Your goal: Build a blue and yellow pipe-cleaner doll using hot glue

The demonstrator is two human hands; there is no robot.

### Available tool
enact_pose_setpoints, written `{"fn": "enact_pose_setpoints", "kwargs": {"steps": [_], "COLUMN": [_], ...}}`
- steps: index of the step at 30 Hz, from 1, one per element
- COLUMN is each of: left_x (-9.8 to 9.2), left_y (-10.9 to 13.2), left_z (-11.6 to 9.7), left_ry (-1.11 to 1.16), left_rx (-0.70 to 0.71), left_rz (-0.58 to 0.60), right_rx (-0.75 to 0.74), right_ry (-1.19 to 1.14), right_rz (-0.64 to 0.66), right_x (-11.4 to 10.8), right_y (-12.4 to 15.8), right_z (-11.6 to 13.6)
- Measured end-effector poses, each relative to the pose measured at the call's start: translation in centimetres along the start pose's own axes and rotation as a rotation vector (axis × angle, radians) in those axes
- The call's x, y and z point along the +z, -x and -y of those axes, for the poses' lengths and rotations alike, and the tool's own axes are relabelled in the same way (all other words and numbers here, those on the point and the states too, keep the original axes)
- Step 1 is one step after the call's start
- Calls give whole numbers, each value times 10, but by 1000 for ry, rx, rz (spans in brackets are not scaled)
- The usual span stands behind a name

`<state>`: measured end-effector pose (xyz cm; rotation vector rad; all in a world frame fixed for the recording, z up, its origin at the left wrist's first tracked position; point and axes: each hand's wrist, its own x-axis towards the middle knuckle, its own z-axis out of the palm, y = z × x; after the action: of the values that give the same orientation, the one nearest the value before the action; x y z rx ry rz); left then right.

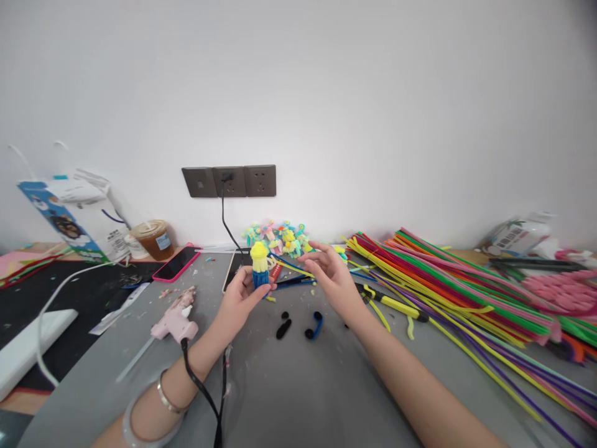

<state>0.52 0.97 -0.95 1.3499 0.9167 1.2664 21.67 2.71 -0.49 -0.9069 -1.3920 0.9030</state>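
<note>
Upright in my left hand [242, 292] is a small pipe-cleaner figure [260, 261], yellow on top and blue below; my fingers close round its blue lower part. To its right, my right hand [330, 275] is raised with the fingers apart and nothing visible in them. Below the hands, small black fuzzy pieces [283, 328] and a blue pipe-cleaner piece with black ends [314, 325] lie on the grey mat [289, 386]. Behind the hands is a cluster of pastel pipe-cleaner flowers [280, 238].
A pink glue gun [175, 323] lies left, its cord passing by my left forearm. Beyond it are a pink-edged phone [177, 262] and a drink cup [153, 239]. Yellow-handled pliers [396, 303] and a large bundle of coloured pipe cleaners [457, 280] lie right.
</note>
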Motion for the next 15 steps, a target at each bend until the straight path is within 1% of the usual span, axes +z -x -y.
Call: {"fn": "enact_pose_setpoints", "kwargs": {"steps": [2, 4, 10, 15], "left_x": [0, 0, -1, -2], "left_y": [0, -1, -1, -1], "left_z": [1, 2, 2, 2], "left_ry": [-3, -8, -62, -95], "left_rx": [7, 12, -4, 8], "left_rz": [12, 18, 11, 34], "right_rx": [12, 19, 68, 190], "right_ry": [8, 51, 244, 443], "right_rz": [-16, 10, 269, 524], "right_x": [-2, -5, -16, -25], "right_y": [-1, -2, -4, -4], "right_z": [1, 5, 12, 11]}}
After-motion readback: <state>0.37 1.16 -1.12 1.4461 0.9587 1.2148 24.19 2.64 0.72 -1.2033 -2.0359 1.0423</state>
